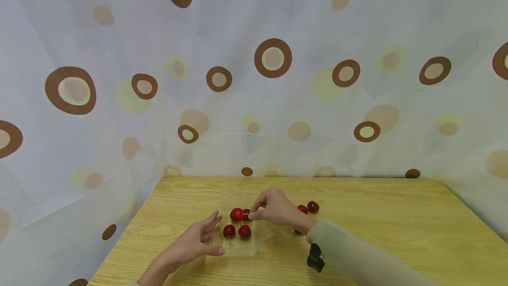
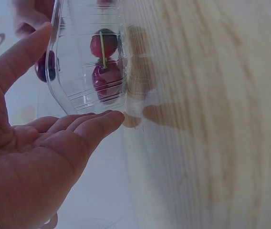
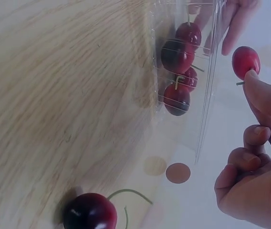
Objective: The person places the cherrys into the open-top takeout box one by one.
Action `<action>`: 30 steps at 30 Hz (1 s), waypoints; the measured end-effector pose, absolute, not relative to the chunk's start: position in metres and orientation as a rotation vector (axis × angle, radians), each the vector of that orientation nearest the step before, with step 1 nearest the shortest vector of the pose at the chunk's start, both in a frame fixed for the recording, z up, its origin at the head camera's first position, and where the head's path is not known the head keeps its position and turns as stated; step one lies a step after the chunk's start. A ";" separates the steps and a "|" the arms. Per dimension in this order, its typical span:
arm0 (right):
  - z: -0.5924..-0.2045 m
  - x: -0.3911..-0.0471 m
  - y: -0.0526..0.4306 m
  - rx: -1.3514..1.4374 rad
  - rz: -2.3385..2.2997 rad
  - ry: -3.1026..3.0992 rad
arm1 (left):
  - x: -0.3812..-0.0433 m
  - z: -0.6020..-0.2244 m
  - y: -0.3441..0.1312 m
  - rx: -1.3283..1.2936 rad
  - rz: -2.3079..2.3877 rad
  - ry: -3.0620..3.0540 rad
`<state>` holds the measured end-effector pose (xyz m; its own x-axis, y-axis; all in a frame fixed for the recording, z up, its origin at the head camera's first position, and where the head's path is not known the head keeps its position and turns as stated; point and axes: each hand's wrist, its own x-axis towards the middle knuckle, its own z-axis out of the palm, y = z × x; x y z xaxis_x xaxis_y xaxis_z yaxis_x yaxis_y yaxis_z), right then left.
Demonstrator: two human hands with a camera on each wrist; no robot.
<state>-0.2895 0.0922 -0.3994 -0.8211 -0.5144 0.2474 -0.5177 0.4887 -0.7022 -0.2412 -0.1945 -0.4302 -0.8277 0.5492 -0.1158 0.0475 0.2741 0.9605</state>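
Note:
A clear plastic box point(image 1: 257, 247) stands on the table with several dark red cherries point(image 3: 176, 56) inside. Above its rim, my right hand point(image 1: 275, 208) pinches the stem of another cherry point(image 3: 245, 62) between thumb and forefinger; the other fingers are curled in. That cherry hangs over the box, overlapping those below in the head view. At the box's left side is my left hand point(image 1: 194, 239), its fingers extended and thumb apart. In the left wrist view the thumb reaches the rim and the fingertips point(image 2: 114, 117) lie along the lower wall.
Right of the box, loose cherries point(image 1: 313, 207) with stems lie on the wooden table point(image 1: 377, 224), one partly hidden by my right wrist. A black strap point(image 1: 315, 257) hangs at the right sleeve. A dotted curtain point(image 1: 246, 21) borders the table's back and sides.

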 end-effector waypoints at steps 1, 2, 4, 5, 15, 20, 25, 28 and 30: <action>-0.400 -0.290 0.091 0.935 1.287 -2.709 | -0.241 -0.430 -0.194 0.538 1.578 2.122; -0.400 -0.290 0.090 0.932 1.295 -2.711 | -0.241 -0.430 -0.194 0.538 1.581 2.121; -0.401 -0.291 0.088 0.920 1.307 -2.716 | -0.241 -0.430 -0.194 0.540 1.583 2.122; -0.401 -0.291 0.087 0.913 1.311 -2.718 | -0.241 -0.430 -0.194 0.541 1.584 2.123; -0.404 -0.294 0.079 0.849 1.311 -2.761 | -0.241 -0.430 -0.194 0.532 1.569 2.134; -0.406 -0.295 0.075 0.843 1.291 -2.776 | -0.241 -0.430 -0.194 0.533 1.567 2.137; -0.409 -0.296 0.073 0.839 1.271 -2.783 | -0.241 -0.430 -0.195 0.523 1.569 2.131; -0.410 -0.296 0.071 0.818 1.263 -2.795 | -0.241 -0.430 -0.195 0.517 1.566 2.133; -0.410 -0.296 0.070 0.806 1.262 -2.802 | -0.241 -0.431 -0.195 0.517 1.564 2.134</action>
<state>-0.2955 0.0703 -0.4101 -0.8706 -0.4617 0.1702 -0.4334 0.5557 -0.7094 -0.2407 -0.1946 -0.4305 -0.8321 0.5392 -0.1300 0.0385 0.2899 0.9563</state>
